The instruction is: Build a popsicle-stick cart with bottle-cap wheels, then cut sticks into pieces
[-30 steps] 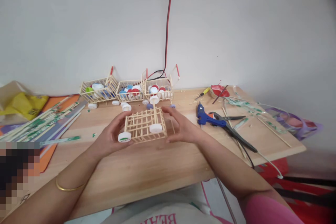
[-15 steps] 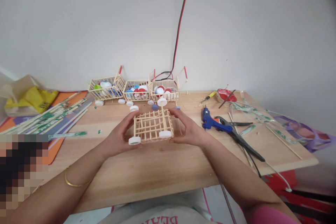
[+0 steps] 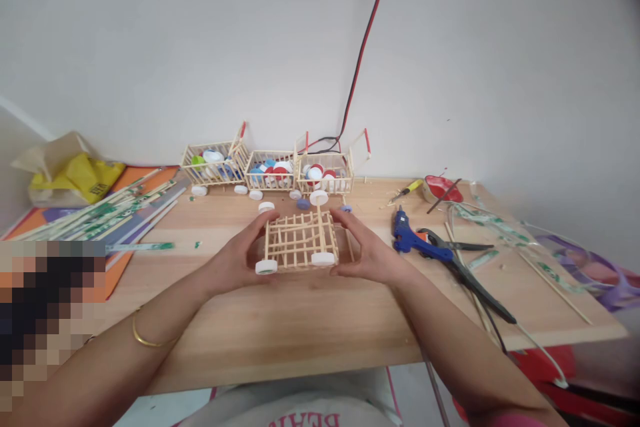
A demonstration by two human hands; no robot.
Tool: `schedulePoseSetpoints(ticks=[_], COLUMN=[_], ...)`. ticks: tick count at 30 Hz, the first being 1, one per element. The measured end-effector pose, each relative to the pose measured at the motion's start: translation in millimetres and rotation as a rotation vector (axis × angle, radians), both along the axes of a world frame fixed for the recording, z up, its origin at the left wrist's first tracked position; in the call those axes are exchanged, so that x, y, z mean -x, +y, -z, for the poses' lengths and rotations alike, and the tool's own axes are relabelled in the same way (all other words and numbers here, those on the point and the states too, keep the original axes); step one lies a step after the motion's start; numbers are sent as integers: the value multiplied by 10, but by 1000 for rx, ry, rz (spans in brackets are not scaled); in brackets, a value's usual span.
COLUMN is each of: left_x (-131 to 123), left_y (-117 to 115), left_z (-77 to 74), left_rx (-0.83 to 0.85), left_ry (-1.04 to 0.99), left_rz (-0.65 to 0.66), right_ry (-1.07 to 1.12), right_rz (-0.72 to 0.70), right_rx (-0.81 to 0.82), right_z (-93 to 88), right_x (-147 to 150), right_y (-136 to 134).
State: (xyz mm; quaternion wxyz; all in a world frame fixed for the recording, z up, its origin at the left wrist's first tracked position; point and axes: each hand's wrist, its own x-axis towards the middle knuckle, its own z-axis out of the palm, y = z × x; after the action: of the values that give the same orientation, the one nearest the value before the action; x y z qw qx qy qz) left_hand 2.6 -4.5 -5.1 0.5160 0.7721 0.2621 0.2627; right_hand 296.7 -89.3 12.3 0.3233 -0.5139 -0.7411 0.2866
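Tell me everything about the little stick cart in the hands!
The little stick cart is a pale, open cage of thin wooden sticks crossed into a grid, tilted toward the camera. Round white caps sit at its corners like wheels. The left hand and right hand clasp its sides, close to the wooden table.

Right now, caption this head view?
Left hand and right hand hold a stick cart with white cap wheels at a wooden table.

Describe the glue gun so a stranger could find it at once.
Start at the wooden table. Just right of the right hand, which with the left hand holds the stick cart, lies the glue gun. It is the only blue tool, unlike the dark scissors beside it.
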Motion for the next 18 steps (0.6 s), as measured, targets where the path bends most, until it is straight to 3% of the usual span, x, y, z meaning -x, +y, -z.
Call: schedulePoseSetpoints(ticks=[6,18], left_x=[-1,-21], left_y=[-14,-44], left_z=[67,64], left_rx=[38,48], left_ry=[-10,-47], left_rz=[5,-27], right_ry=[-54,-79], right_rz=[-16,4], right_rx=[1,-68], right_z=[62,99], right_x=[-17,-13], right_y=[22,26])
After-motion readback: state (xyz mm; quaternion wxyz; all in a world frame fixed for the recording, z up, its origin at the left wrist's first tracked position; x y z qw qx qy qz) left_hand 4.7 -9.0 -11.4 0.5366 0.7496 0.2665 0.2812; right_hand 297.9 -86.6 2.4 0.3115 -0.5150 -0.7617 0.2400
